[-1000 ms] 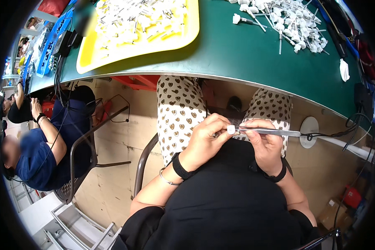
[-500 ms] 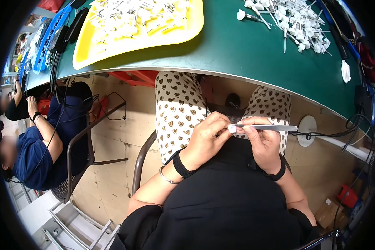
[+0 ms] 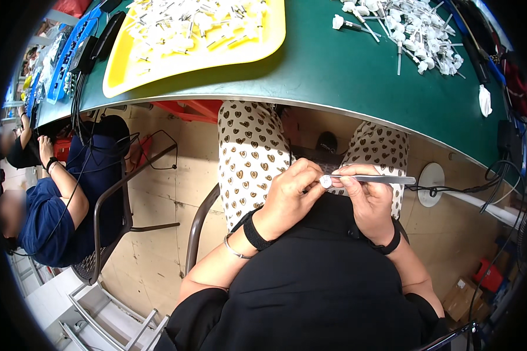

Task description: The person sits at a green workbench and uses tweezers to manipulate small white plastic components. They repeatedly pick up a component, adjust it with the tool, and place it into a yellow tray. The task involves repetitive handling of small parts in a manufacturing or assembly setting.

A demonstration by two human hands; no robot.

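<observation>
Over my lap, my left hand (image 3: 297,188) pinches a small white plastic part (image 3: 326,181) between thumb and fingertips. Metal tweezers (image 3: 386,179) lie across my right hand (image 3: 370,198), its thumb and fingers closed on them. Their tip reaches the white part; how it meets the part is too small to make out. Both hands are close together, below the table's near edge. On the table, a yellow tray (image 3: 114,75) holds many white parts with thin metal shafts, and a loose pile of similar white parts (image 3: 418,35) lies at the right.
The green table (image 3: 328,70) spans the far side. At its right stand a small white object (image 3: 485,100) and dark cables (image 3: 500,169). A seated co-worker in blue (image 3: 52,205) and a metal-framed chair (image 3: 108,199) are at the left. A cardboard box (image 3: 462,295) sits at lower right.
Hardly anything differs. The tweezers have shifted very slightly to the left, while both hands keep the same hold.
</observation>
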